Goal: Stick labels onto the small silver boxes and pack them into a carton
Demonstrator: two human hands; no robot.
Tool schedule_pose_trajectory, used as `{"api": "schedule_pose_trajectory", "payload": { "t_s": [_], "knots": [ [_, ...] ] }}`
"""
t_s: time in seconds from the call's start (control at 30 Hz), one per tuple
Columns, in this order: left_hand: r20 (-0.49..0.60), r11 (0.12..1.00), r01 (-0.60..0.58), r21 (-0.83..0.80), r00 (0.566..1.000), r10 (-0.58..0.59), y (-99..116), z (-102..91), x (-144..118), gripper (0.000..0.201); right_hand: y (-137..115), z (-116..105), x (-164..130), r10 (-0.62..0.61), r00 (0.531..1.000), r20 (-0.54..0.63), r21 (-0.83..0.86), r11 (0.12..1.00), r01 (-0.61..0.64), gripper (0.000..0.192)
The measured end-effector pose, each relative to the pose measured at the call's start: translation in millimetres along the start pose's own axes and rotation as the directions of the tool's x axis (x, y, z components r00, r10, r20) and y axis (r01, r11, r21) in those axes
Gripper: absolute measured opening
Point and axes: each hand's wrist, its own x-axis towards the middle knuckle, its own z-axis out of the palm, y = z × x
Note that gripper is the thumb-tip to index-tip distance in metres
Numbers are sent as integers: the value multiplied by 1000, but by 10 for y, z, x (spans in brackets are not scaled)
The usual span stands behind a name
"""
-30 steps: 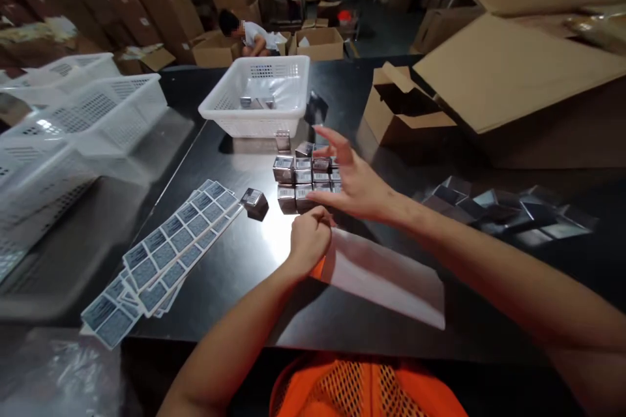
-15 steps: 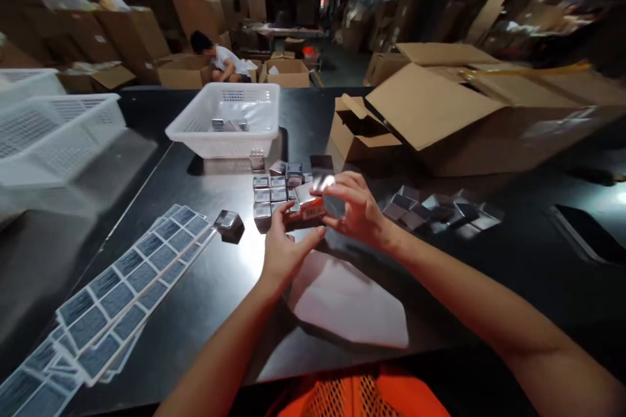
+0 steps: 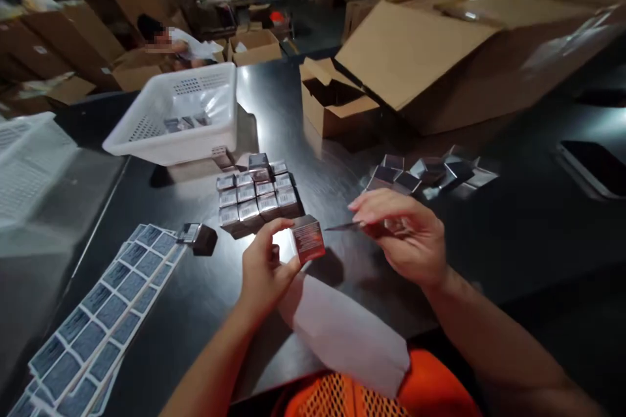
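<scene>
Right in front of you, just above the black table [image 3: 513, 234], your left hand [image 3: 264, 273] has its fingers pinched around a small box [image 3: 308, 239] with a reddish printed face, tilted up off the surface. Your right hand [image 3: 403, 234] sits just beside it, fingertips closed on something thin and dark, looks like a flat sliver of a label or film, pointing toward the box.

If you're sticking that onto the box, I'd say keep the box steady with your left thumb clear of the face you're aiming at, line up one edge first, then smooth it down so it doesn't go on crooked.

Behind your hands there's the grid of finished little boxes [image 3: 257, 199], a stray one [image 3: 198, 236] off to the left near the label sheets [image 3: 98, 319], and the white basket [image 3: 176, 117] further back.

Hard to make out: what the thin piece actually is, it's edge-on and blurry. The print on the box is unreadable, and the white sheet [image 3: 342, 332] under your wrists is partly covered by your left arm.
</scene>
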Motion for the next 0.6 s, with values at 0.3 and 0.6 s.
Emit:
{"api": "schedule_pose_trajectory", "payload": {
  "t_s": [0.3,0.6],
  "knots": [
    [77,975,-190,117,980,182,7,36,-66,48,-104,120,13,707,653,271,225,613,-757,64],
    [129,954,-244,175,966,223,8,19,-86,50,-85,89,8,704,653,277,62,666,-744,56]
  ]
}}
